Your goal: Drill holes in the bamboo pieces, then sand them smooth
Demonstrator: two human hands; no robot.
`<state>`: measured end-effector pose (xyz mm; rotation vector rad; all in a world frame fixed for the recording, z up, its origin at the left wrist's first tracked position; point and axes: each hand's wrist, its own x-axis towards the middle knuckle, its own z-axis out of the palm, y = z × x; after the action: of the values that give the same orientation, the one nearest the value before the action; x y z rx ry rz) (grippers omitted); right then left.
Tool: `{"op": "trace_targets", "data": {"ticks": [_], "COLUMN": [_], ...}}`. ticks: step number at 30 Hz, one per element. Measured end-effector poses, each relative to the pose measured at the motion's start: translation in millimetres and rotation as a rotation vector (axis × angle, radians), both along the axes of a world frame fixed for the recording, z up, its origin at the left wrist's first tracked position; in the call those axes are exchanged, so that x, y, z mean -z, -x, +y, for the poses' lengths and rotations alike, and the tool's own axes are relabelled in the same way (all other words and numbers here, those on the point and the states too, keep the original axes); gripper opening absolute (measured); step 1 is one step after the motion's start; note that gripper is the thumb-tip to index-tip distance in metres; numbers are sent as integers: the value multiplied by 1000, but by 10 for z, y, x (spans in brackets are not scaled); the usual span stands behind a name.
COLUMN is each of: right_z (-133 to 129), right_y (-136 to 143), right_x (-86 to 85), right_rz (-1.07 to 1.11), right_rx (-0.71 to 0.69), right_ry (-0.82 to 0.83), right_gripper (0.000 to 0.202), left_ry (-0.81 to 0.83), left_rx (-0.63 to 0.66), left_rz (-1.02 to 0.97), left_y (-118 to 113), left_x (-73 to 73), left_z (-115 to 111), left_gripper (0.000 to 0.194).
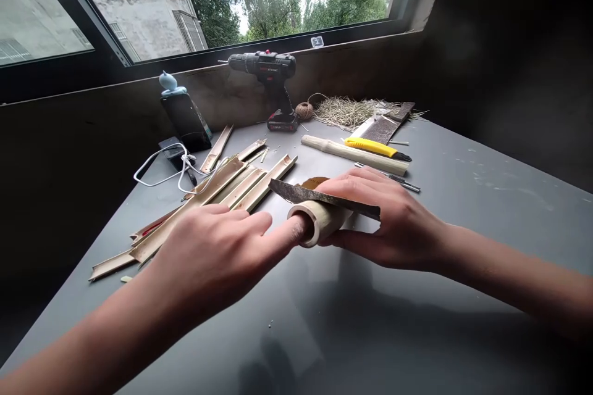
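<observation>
A short hollow bamboo tube (pixel 324 220) is held above the grey table, its open end towards the left. My left hand (pixel 222 247) has its thumb inside that open end, with the other fingers curled. Around the tube from the right, my right hand (pixel 384 216) is closed, pressing a dark, bent sheet of sandpaper (pixel 324 196) over the top of the tube. A brown patch of the sheet's back shows behind the tube. The fingertips of my right hand are partly hidden by the sheet.
Split bamboo strips (pixel 194 210) lie at the left, near a phone (pixel 185 120) and a white cable (pixel 157 182). Behind stand a drill (pixel 273 74) and twine (pixel 304 111). Right of centre are a bamboo stick (pixel 333 149), a yellow cutter (pixel 370 147) and straw (pixel 345 112).
</observation>
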<state>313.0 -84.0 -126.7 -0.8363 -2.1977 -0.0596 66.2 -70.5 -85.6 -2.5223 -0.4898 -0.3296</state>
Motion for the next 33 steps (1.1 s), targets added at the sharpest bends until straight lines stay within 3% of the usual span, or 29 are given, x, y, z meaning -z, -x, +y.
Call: {"op": "trace_targets", "data": {"ticks": [3,5,8,9,11,14,17,22,26,29,33], "right_z": [-7,-1,36,52,83,111,120,132,135,132,134], "right_y": [17,16,-14,-29,-59,-91,-105,-120,-134,-139,-136], "right_x": [35,54,76,81,84,71,57,61,65,59,67], "right_rz": [25,34,43,52,78,114,124,125,139,142,150], "right_rx": [0,-2,8,16,29,47,57,45,37,28,45], "right_ry": [-50,-57,-45,-39,-30,-32,-38,-29,-16,-10,-33], "right_gripper": [36,38,39,39,40,40,40,39,39,39,38], "left_ry": [109,335,818,858,697,116,16,-30,-12,31,96], "left_rx": [1,44,167,115,-127,-543,-621,-651,-656,-660,-647], "left_rz": [-60,-113,-194,-278,-419,-291,-264,-312,-362,-407,-519], "left_y": [-42,-37,124,228,490,900,1148,1137,1058,1037,863], "left_x": [36,28,-38,-67,-111,-92,26,218,264,202,-22], "left_z": [-26,40,444,662,1161,1820,2158,2285,2300,2280,2137], "left_gripper": [13,14,28,33,37,42,51,68,72,70,58]}}
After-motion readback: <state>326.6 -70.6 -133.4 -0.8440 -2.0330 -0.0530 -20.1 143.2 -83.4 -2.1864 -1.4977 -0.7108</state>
